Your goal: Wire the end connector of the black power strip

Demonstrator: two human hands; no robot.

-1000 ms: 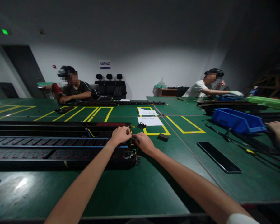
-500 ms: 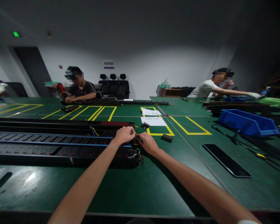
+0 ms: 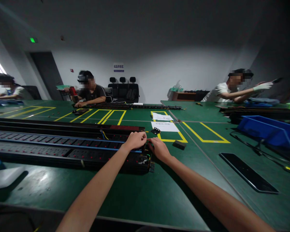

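Long black power strips (image 3: 91, 154) with rows of sockets and small red spots lie side by side on the table, their right ends in front of me. At the end of a middle strip, my left hand (image 3: 134, 141) has its fingers curled together in a pinch. My right hand (image 3: 160, 149) meets it from the right, fingers bent against the same strip end. What either hand pinches is too small and hidden to make out. A yellow-green wire (image 3: 148, 157) shows at the open end of the nearest strip. Blue and yellow wires (image 3: 103, 134) stick up behind.
Beyond my hands lie a black bracket (image 3: 156, 130), a dark block (image 3: 179, 145) and a white paper sheet (image 3: 165, 126). To the right are a phone (image 3: 247, 172), black cables (image 3: 258, 146) and a blue bin (image 3: 268, 130). Co-workers sit across the table; one holds a red tool (image 3: 73, 92).
The view has swung left, so everything sits further right. Both my hands stay at the strip end with little change. The co-worker at right now holds up a dark object.
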